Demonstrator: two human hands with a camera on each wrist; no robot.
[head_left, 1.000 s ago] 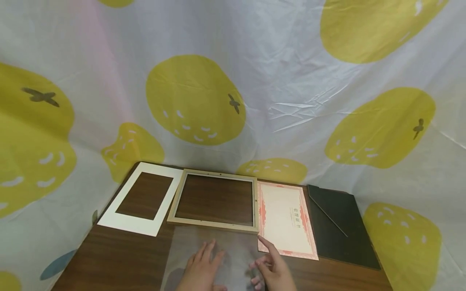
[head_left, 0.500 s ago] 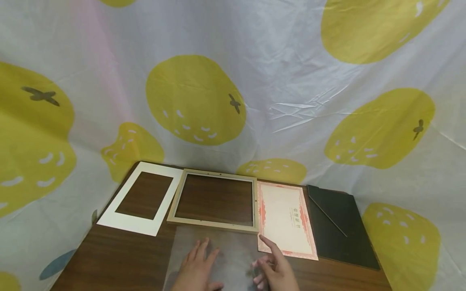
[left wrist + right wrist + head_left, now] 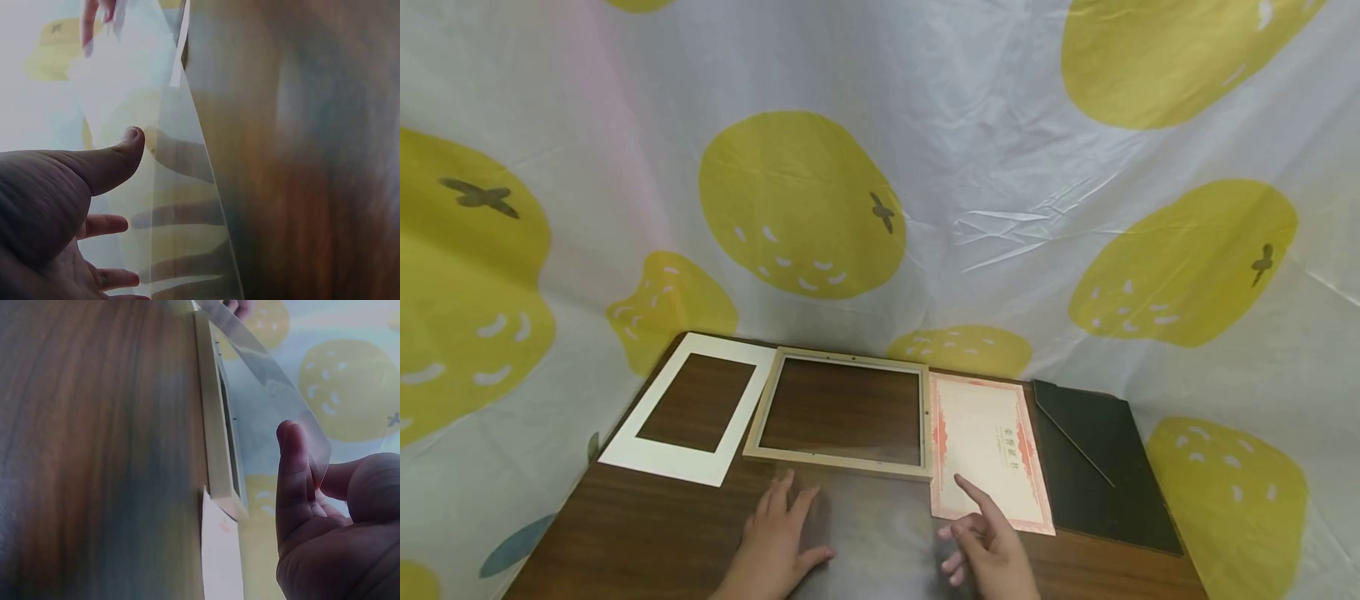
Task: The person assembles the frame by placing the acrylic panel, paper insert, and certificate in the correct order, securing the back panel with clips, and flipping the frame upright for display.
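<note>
A clear plastic sheet (image 3: pixel 880 525) is tilted up in front of the wooden picture frame (image 3: pixel 838 460), and the frame shows past it in the right wrist view. My right hand (image 3: pixel 988 546) pinches the sheet's corner between thumb and fingers, the index finger pointing forward over the certificate (image 3: pixel 981 442). On the sheet's left side, my left hand (image 3: pixel 775 533) has its fingers and thumb spread. The left wrist view shows the left thumb (image 3: pixel 115 165) and fingertips close to the sheet's surface (image 3: pixel 187 187), where their reflections appear.
A white mat board (image 3: pixel 625 446) with a cut-out window lies left of the frame. Right of the certificate is a black backing board (image 3: pixel 1112 467) with a thin folded stand edge. A curtain (image 3: pixel 970 167) printed with yellow fruit hangs behind the wooden table (image 3: pixel 625 533).
My left hand has moved left, its fingers spreading wider off the middle of the sheet. My right hand has shifted slightly right with the sheet. The frame, mat, certificate and backing stay put.
</note>
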